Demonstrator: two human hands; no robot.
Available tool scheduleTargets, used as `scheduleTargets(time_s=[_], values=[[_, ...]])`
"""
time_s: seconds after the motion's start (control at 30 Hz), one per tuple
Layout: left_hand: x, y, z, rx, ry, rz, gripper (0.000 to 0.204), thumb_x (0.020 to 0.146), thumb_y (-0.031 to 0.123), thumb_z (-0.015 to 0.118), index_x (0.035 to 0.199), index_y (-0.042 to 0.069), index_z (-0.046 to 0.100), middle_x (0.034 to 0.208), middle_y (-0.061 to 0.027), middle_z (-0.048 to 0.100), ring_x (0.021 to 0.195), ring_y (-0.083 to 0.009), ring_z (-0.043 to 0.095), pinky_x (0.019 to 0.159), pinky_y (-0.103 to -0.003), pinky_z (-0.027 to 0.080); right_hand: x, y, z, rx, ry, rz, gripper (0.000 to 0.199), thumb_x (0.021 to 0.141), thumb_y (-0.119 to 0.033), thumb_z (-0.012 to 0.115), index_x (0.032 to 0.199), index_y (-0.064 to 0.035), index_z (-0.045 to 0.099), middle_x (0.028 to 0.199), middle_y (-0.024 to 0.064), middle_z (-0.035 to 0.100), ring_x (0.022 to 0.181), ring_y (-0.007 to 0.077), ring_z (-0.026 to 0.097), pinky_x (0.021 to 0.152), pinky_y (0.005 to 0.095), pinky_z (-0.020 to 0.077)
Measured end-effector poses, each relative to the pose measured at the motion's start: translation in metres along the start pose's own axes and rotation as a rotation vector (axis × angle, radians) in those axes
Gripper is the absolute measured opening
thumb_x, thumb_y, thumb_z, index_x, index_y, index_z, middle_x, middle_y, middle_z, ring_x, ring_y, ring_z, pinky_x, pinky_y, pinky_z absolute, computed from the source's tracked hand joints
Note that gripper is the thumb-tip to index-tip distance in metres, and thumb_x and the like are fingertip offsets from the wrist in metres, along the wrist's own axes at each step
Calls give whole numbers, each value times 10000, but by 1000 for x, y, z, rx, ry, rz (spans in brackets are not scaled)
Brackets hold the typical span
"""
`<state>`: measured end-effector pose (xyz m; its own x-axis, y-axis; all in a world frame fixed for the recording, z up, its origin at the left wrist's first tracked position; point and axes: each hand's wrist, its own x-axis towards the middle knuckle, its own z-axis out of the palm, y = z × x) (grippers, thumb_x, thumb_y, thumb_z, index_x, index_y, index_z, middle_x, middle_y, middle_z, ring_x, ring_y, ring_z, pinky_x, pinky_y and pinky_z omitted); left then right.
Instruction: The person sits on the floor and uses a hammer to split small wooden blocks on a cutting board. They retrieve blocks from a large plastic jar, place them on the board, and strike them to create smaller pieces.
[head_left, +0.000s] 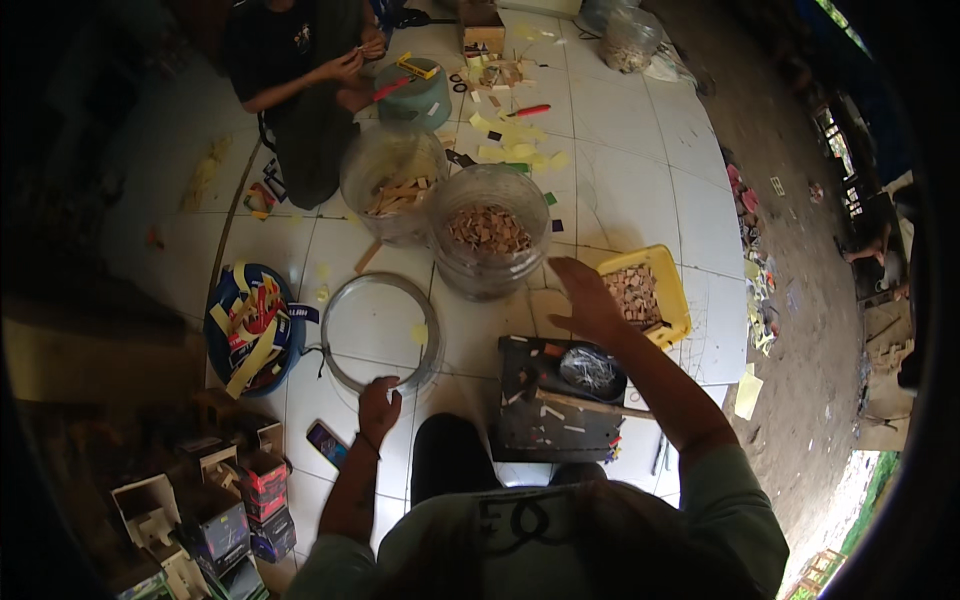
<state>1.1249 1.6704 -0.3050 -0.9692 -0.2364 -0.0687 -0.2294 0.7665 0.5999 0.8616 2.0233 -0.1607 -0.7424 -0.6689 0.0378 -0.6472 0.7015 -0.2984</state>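
Observation:
My left hand point(378, 410) is at the near edge of a grey ring point(433, 352) like a coil of wire, lying on the white tiles. Its fingers are curled in; anything between them is too small to make out. My right hand point(585, 302) is open, fingers spread, between a clear round tub point(480, 283) and a yellow tray point(679, 290). Small wooden pieces point(488, 230) fill the tub's bottom; similar light pieces point(632, 292) lie in the tray. Below my right forearm stands a black box-like stand point(545, 437) with a dark bowl of nails point(590, 370) and a hammer point(590, 402).
A second clear tub point(385, 228) holds wood strips. To the left are a blue basin point(213, 340) of colourful strips, a phone point(327, 444) and stacked small boxes point(215, 525). Across from me a person point(300, 80) sits by a green round container point(425, 108); scraps point(515, 153) litter the tiles.

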Motion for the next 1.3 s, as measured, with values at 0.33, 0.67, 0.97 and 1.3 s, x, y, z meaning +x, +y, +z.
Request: scheduleTargets(time_s=[0.33, 0.67, 0.97, 1.3], values=[[-230, -138, 130, 169, -173, -787, 687, 810, 252, 635, 1377, -15, 353, 1327, -242, 411, 1256, -416, 389, 1039, -514, 374, 124, -9, 57, -144, -387, 77, 445, 737, -517, 744, 901, -112, 661, 790, 123, 685, 790, 341, 674, 721, 444, 524], [-268, -185, 178, 159, -147, 52, 612, 930, 313, 444, 1482, 76, 323, 1563, -233, 209, 1422, -479, 184, 1138, -633, 150, 88, -45, 103, 141, 178, 250, 418, 833, -410, 739, 673, -39, 629, 524, 92, 575, 472, 206, 576, 481, 338, 435], [-273, -185, 180, 178, -101, 19, 553, 943, 344, 376, 1411, 58, 451, 1539, -198, 316, 1431, -420, 245, 1168, -553, 146, 67, -114, 127, 150, 353, 140, 461, 866, -426, 705, 671, -22, 599, 510, 99, 541, 439, 180, 525, 475, 342, 417], [-280, -209, 197, 253, -45, 173, 659, 900, 263, 519, 1488, 58, 302, 1575, -209, 212, 1465, -408, 149, 1179, -560, 99, 43, -202, 141, 142, 191, 104, 456, 861, -493, 635, 795, -42, 662, 739, 161, 665, 758, 346, 655, 693, 439, 510]])
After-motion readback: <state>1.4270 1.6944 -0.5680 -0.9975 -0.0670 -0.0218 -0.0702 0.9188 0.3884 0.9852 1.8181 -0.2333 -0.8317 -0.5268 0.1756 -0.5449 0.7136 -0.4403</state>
